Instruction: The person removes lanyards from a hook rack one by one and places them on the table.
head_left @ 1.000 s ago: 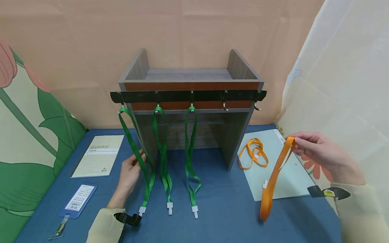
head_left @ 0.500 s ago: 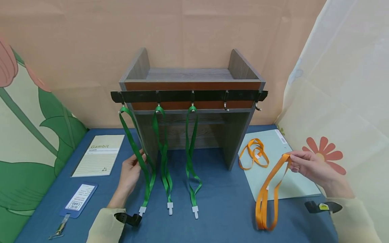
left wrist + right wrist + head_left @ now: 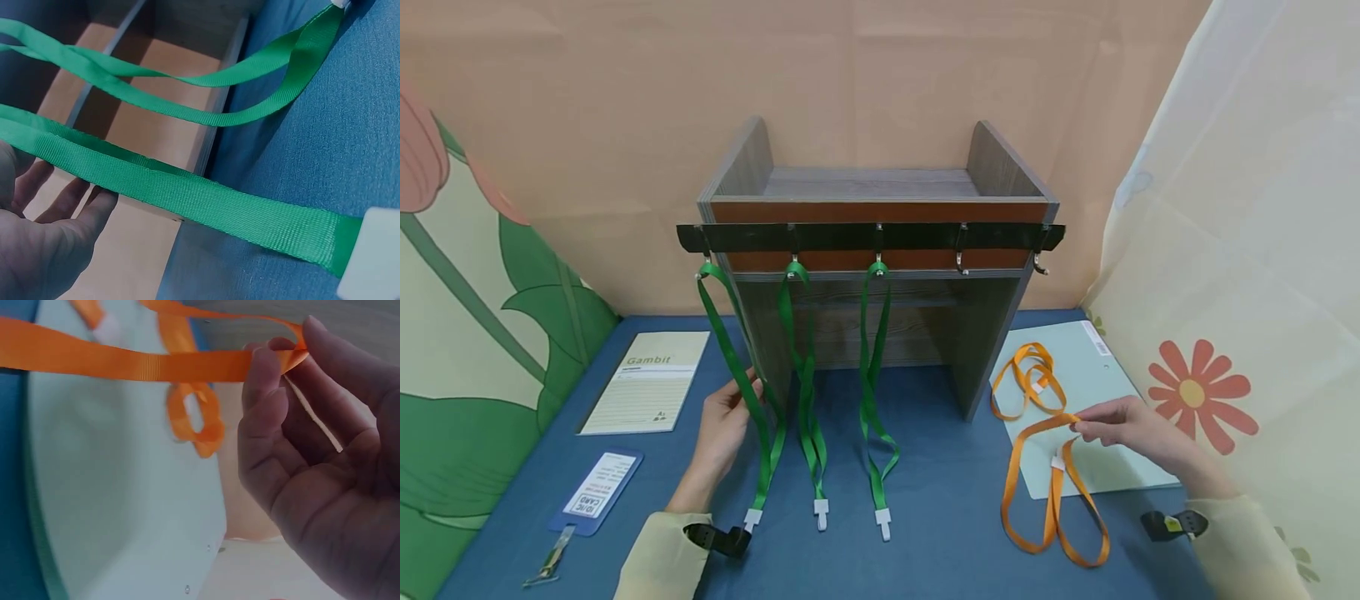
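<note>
In the head view my right hand (image 3: 1116,425) pinches an orange lanyard (image 3: 1011,487) at the top of its loop. Its lower loops hang down by the table, and a white clip (image 3: 1057,461) shows on it. Close up, the orange strap (image 3: 206,365) passes between thumb and fingertips. My left hand (image 3: 722,429) is at the left side of the grey wooden shelf (image 3: 763,333), behind the leftmost green lanyard (image 3: 730,354). Its fingers (image 3: 94,209) lie loosely bent beneath that strap, by the shelf's panel; whether they touch the strap is unclear.
A black hook rail (image 3: 835,237) crosses the shelf front; two more green lanyards (image 3: 807,392) hang from it, and its two right hooks (image 3: 961,265) are bare. Another orange lanyard (image 3: 1048,383) lies on a pale green folder (image 3: 1101,367). A notebook (image 3: 647,383) and blue card holder (image 3: 597,492) lie left.
My right hand has moved left and down with the orange lanyard, which now hangs in spread loops and shows its white clip. My left hand stays in place.
</note>
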{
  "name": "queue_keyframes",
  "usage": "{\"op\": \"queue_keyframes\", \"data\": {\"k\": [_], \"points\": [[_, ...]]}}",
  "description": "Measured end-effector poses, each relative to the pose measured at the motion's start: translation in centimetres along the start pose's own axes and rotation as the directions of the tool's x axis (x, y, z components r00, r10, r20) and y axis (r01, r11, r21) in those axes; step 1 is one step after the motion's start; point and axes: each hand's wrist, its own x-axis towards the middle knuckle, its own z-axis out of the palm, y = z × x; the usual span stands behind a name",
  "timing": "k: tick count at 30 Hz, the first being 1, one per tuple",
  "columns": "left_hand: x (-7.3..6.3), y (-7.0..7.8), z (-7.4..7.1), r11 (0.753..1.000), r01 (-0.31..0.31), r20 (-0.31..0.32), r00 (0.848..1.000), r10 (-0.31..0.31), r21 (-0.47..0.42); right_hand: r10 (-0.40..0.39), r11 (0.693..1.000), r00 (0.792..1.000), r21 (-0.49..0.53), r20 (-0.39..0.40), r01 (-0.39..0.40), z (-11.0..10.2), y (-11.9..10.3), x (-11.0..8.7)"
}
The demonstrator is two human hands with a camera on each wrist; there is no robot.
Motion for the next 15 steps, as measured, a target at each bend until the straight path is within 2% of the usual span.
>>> {"op": "queue_keyframes", "data": {"k": [3,7,10,15], "points": [[0.0,0.0,0.0,1.0,-0.003,0.0,1.0,0.003,0.007,-0.009,0.999,0.999,-0.034,0.031,0.01,0.9,0.3,0.4],[0.0,0.0,0.0,1.0,-0.007,-0.009,1.0,0.008,0.022,-0.019,0.989,1.0,-0.148,-0.015,0.017,2.2,0.6,0.7],[0.0,-0.1,0.0,1.0,-0.01,-0.015,1.0,0.01,0.023,-0.024,0.966,0.997,-0.258,-0.075,0.004,3.0,0.8,0.9],[0.0,0.0,0.1,1.0,-0.004,-0.007,1.0,0.004,0.015,0.019,0.919,0.989,-0.387,-0.15,-0.077,4.1,1.6,1.2]]}}
